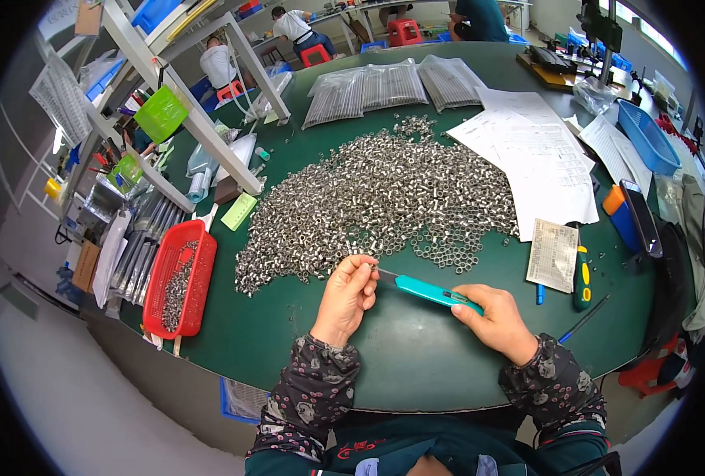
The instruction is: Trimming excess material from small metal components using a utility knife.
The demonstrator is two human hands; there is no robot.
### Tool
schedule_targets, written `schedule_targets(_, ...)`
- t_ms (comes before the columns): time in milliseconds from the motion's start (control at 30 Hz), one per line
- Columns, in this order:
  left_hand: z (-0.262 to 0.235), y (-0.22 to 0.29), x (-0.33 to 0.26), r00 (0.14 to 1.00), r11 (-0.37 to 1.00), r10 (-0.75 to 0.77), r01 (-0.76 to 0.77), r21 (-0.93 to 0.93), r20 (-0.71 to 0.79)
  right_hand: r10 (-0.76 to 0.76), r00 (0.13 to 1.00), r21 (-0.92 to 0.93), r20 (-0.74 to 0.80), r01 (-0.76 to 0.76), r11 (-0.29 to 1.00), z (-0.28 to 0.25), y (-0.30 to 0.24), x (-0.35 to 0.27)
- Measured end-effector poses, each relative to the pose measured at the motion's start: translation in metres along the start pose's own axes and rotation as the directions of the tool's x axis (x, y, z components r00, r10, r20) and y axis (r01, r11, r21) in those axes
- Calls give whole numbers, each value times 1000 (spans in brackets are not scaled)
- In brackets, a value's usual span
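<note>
We hold a small silver metal ring [366,267] pinched in our left hand [346,297], near the counter's front edge. Our right hand [497,321] grips a teal utility knife [425,289], its blade at the ring. A big heap of silver rings [380,202] remains mid-counter; some fill the red plastic basket [180,279] at the dark green counter's [416,357] left edge. Workshop shelving stands beyond.

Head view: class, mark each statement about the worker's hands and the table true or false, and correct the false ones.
1. The right hand holds a teal utility knife. True.
2. The left hand lies flat on the table. False: it is raised, fingers pinching a small metal piece.
3. A heap of small metal rings lies on the green table. True.
4. The red basket sits at the person's right. False: it is at the left.
</note>
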State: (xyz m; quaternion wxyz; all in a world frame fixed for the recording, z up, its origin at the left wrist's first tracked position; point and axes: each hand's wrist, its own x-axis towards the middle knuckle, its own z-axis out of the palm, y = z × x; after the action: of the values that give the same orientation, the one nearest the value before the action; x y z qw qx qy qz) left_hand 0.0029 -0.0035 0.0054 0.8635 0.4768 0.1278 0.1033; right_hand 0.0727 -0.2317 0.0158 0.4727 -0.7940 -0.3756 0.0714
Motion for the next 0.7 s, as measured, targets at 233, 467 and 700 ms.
schedule_targets(233,0,-2,1,999,1000,0,0,4,36,36,998,-4,52,-36,999,1,1,1)
schedule_targets(467,-1,-5,1,1000,999,7,-8,54,17,67,997,-115,24,-64,991,-1,-6,2)
schedule_targets(700,2,-5,0,999,993,21,-18,119,-30,41,999,-213,-19,-45,976,-1,-9,0)
